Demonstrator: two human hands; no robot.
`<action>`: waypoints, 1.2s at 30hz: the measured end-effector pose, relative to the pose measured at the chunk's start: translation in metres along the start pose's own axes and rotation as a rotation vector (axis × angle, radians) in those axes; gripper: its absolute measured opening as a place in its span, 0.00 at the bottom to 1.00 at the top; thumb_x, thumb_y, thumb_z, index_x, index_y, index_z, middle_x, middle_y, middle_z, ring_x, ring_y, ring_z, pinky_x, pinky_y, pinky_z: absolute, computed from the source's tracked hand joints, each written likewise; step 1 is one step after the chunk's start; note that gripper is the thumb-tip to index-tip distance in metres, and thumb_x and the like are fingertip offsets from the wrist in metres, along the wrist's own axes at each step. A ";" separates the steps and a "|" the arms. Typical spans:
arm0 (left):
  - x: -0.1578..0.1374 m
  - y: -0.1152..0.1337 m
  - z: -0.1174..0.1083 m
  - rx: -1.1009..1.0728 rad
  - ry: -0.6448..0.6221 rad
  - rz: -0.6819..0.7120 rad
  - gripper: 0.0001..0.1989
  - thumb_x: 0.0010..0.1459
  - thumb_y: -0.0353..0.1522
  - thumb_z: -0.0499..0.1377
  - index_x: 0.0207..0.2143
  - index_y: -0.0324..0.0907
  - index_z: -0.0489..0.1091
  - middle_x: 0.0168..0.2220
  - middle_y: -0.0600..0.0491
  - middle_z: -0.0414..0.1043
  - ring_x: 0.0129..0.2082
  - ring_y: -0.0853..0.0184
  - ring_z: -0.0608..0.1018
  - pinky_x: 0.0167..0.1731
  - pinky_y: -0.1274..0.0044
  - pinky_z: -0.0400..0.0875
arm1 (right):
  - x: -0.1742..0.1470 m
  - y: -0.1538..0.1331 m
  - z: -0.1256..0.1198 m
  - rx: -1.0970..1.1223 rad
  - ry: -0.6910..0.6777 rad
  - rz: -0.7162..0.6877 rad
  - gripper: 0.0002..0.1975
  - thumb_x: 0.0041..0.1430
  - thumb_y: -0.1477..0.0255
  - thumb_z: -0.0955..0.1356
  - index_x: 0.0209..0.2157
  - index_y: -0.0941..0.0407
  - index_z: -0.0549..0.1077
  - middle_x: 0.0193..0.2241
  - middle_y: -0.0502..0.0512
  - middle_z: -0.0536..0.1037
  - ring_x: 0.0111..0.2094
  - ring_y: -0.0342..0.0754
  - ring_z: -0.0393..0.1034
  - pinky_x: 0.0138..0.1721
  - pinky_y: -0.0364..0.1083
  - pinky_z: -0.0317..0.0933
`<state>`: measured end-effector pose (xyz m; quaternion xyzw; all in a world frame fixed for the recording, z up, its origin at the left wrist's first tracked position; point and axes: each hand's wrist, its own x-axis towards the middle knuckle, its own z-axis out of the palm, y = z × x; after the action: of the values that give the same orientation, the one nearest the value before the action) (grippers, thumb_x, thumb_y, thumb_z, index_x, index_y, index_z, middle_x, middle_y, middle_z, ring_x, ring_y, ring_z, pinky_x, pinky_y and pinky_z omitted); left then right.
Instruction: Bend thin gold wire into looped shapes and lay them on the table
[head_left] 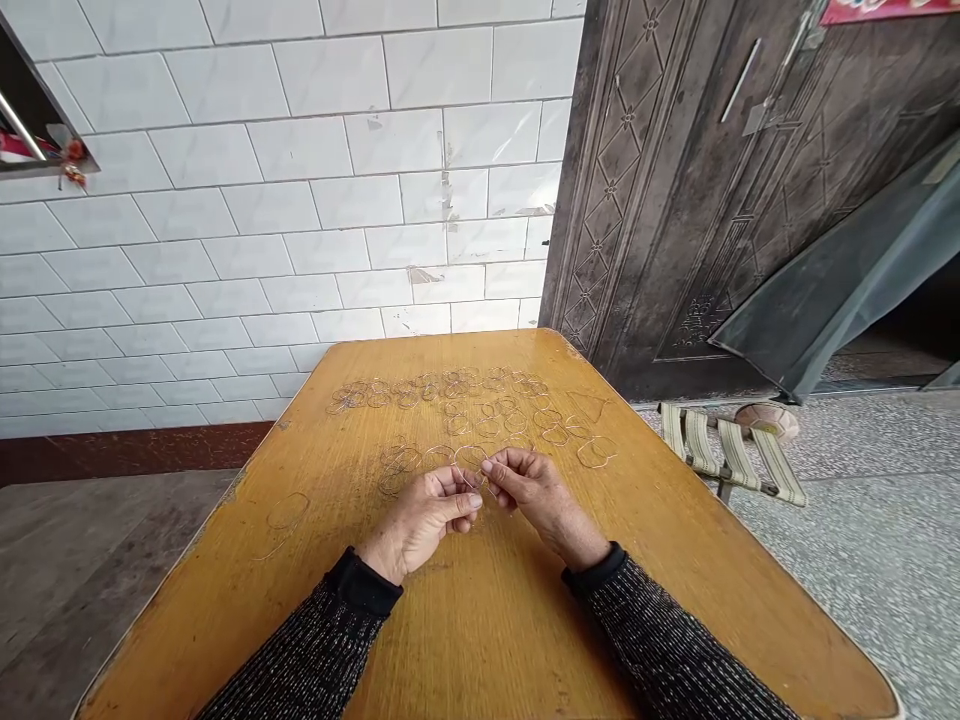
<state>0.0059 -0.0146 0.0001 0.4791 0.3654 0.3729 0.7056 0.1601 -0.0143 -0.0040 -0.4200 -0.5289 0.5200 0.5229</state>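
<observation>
L hand (424, 520): and it's pinching a wire loop (460, 472)
R hand (538, 493): pinching too, opp. side
Table (450, 630): more loops (457, 383) beyond, lone ring (287, 528) off L

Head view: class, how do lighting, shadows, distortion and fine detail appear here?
In the head view, the yellow-brown wooden table looks softly lit, without hard-edged shadows; the dark brown patterned door leans, suggesting wide-angle distortion; the thin wire loop between the left hand and right hand is too fine to trace fully.
</observation>
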 end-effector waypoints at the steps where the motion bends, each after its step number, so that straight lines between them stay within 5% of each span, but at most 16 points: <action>1: 0.000 0.000 0.000 -0.007 -0.020 0.000 0.16 0.40 0.32 0.66 0.32 0.37 0.67 0.25 0.56 0.66 0.24 0.75 0.67 0.24 0.81 0.58 | 0.000 -0.001 0.000 0.005 0.006 0.000 0.18 0.45 0.58 0.68 0.17 0.57 0.65 0.12 0.44 0.64 0.13 0.36 0.55 0.15 0.39 0.50; 10: 0.000 0.002 0.000 -0.090 -0.058 -0.007 0.14 0.48 0.39 0.61 0.32 0.36 0.67 0.27 0.53 0.68 0.24 0.74 0.70 0.23 0.80 0.60 | -0.002 -0.004 0.000 0.025 0.015 -0.002 0.18 0.45 0.57 0.69 0.17 0.57 0.64 0.13 0.45 0.64 0.13 0.36 0.55 0.15 0.39 0.49; 26: 0.001 0.000 -0.006 -0.185 -0.060 -0.132 0.13 0.41 0.32 0.67 0.29 0.36 0.70 0.25 0.54 0.70 0.24 0.72 0.75 0.17 0.85 0.59 | -0.007 -0.012 0.003 0.041 -0.042 -0.060 0.17 0.46 0.58 0.68 0.19 0.57 0.68 0.15 0.46 0.66 0.15 0.37 0.56 0.17 0.39 0.53; 36: -0.002 0.001 -0.001 -0.126 -0.059 -0.030 0.11 0.43 0.31 0.66 0.30 0.34 0.71 0.27 0.51 0.71 0.26 0.72 0.73 0.26 0.80 0.64 | -0.005 -0.007 0.005 0.071 0.001 -0.068 0.15 0.46 0.60 0.69 0.19 0.58 0.68 0.13 0.44 0.65 0.13 0.36 0.54 0.15 0.38 0.50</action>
<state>0.0041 -0.0153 0.0012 0.4388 0.3275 0.3702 0.7504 0.1564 -0.0204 0.0023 -0.3833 -0.5238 0.5200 0.5553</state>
